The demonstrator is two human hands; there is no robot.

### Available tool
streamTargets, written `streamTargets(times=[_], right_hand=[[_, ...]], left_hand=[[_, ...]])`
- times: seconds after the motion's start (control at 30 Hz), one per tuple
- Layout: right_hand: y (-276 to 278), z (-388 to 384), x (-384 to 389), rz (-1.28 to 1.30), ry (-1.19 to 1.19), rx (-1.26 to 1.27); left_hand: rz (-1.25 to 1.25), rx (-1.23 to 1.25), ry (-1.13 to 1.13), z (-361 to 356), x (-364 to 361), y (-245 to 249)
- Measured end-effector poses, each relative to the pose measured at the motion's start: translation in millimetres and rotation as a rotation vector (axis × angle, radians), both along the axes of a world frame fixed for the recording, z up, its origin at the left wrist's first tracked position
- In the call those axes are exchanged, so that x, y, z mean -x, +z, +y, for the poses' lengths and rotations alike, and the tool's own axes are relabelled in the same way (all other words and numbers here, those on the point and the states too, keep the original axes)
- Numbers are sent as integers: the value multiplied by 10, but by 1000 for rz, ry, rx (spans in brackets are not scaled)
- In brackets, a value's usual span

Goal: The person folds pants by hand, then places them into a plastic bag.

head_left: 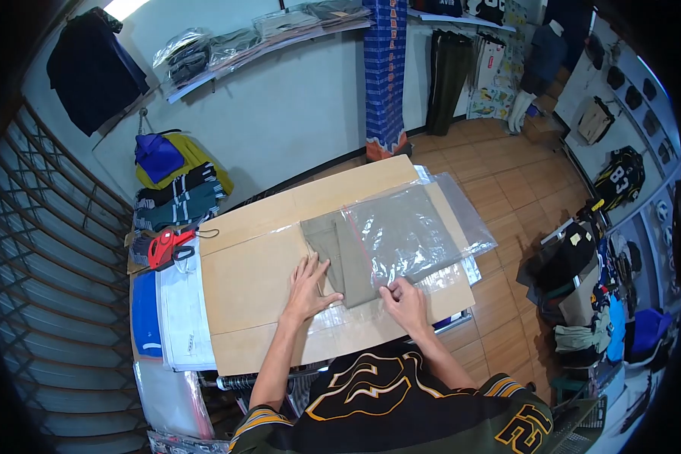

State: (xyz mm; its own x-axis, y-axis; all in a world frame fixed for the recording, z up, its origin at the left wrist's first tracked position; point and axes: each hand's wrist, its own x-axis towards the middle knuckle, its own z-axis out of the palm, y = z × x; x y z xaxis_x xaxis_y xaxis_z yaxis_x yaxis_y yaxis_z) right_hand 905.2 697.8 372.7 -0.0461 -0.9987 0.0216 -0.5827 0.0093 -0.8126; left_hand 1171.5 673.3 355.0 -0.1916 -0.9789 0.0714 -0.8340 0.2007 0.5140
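Observation:
A folded khaki garment, which looks like trousers, lies on a large cardboard sheet. Its right part sits inside a clear plastic bag with a red line along its mouth; the left part sticks out. My left hand rests with spread fingers at the garment's near left edge, partly on the cardboard. At the bag's near corner, by the red line, my right hand has thumb and forefinger pinched on the plastic. The far right end of the bag hangs past the cardboard's edge.
A red-and-black tape dispenser stands left of the cardboard, near folded clothes. More clear bags lie at the lower left. Bagged garments fill a wall shelf. A blue pillar rises behind the table.

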Motion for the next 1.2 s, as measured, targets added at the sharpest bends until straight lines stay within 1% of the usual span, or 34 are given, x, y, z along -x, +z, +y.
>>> streamTargets(times=[0.2, 0.3, 0.37, 0.47, 0.63, 0.7, 0.8, 0.87, 0.9, 0.97, 1.0, 1.07, 1.1, 1.13, 1.17, 1.2], right_hand=[[-76, -22, 153, -4, -47, -7], [-94, -44, 192, -7, -72, -1], [-66, -54, 209, -16, -96, 83], [-52, -74, 278, -22, -104, 91], [-60, -68, 434, -25, -134, 88], [-55, -73, 519, -26, -137, 93], [-14, -93, 667, -36, -156, 83], [-28, -141, 813, -34, -189, 85], [-26, -166, 897, -30, -189, 86], [-9, -258, 1072, -17, -267, 81], [-3, -321, 1164, -18, -260, 83], [36, -491, 1384, -63, -302, 247], [82, -573, 1533, 40, -285, 208], [90, -680, 1669, 38, -281, 211], [63, -790, 1795, 184, -305, 334], [36, -901, 1915, 330, -326, 455]], left_hand=[[-58, 14, -27, -76, 167, -19], [-46, 26, -23, -117, 365, -31], [-49, 55, -31, -165, 514, -64], [-80, 88, -51, -271, 759, -127], [-57, 120, -86, -442, 1125, -153], [-36, 136, -85, -486, 1184, -173], [-88, 141, -102, -473, 1132, -219], [-33, 198, -107, -461, 1121, -215], [-29, 198, -107, -452, 1126, -215], [19, 236, -88, -428, 1136, -185], [17, 238, -82, -419, 1137, -191], [96, 246, -19, -414, 1137, -227], [94, 252, -14, -410, 1144, -249], [157, 258, 62, -385, 1156, -290], [219, 258, 138, -338, 1175, -307], [217, 256, 144, -296, 1190, -324]])
